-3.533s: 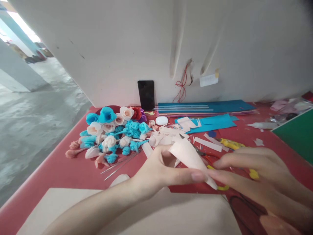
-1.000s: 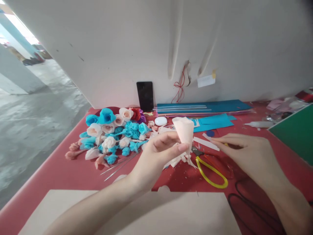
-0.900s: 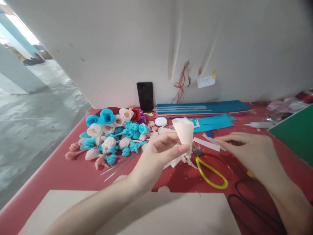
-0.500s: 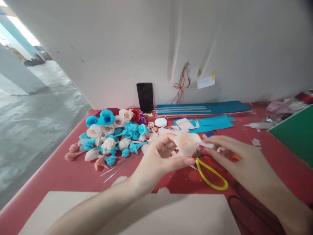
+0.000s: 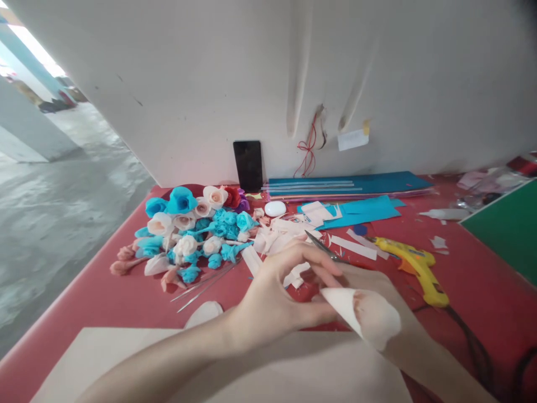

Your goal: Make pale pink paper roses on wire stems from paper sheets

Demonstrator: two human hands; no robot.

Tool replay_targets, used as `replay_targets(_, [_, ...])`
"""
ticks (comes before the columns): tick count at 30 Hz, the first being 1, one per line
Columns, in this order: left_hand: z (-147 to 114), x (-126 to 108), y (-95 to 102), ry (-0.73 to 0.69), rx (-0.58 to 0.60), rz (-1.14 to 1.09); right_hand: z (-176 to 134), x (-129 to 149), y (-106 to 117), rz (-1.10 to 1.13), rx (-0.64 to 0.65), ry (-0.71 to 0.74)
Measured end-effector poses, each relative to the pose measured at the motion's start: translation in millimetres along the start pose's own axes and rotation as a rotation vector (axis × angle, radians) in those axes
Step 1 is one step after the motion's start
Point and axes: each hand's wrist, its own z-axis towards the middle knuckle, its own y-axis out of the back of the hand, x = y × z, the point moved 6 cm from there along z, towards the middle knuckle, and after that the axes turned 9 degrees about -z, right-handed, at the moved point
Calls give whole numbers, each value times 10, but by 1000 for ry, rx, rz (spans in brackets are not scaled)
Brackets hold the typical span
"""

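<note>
The paper cone point(image 5: 373, 326) has swung over: its mouth now tips rightward, its narrow end beside the left hand point(image 5: 272, 291). The right hand point(image 5: 373, 278) has come in behind it, uncovering the glue gun point(image 5: 422, 263) on the surface point(image 5: 474, 280); attention seems to be on the narrow end. The hands are together; their grip is hidden, as are the scissors' point(image 5: 321, 245) handles.

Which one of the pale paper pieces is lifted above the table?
The open cone at the left hand; the strips and scraps lie on the red table.
</note>
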Motion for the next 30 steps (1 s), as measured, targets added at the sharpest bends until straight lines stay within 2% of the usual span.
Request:
replay_targets(5, [14, -5, 16, -1, 15, -97, 12, 77, 1, 95, 12, 78])
replay_targets(10, [21, 39, 15, 30, 34, -185, -20, 138, 48, 61, -52, 101])
replay_targets(14, [36, 20, 25, -29, 44, -20, -16, 207, 122, -85, -148, 190])
replay_targets(18, [52, -81, 15, -192, 107, 157, -65, 286, 243, -430, -326, 359])
replay_targets(21, [52, -182, -3, -314, 161, 309, -124, 303, 266, -578, -370, 472])
replay_targets(24, [50, -250, -8, -367, 179, 409, -144, 285, 266, -604, -355, 494])
replay_targets(30, [33, -301, -23, -425, 166, 436, -125, 349, 260, -543, -339, 537])
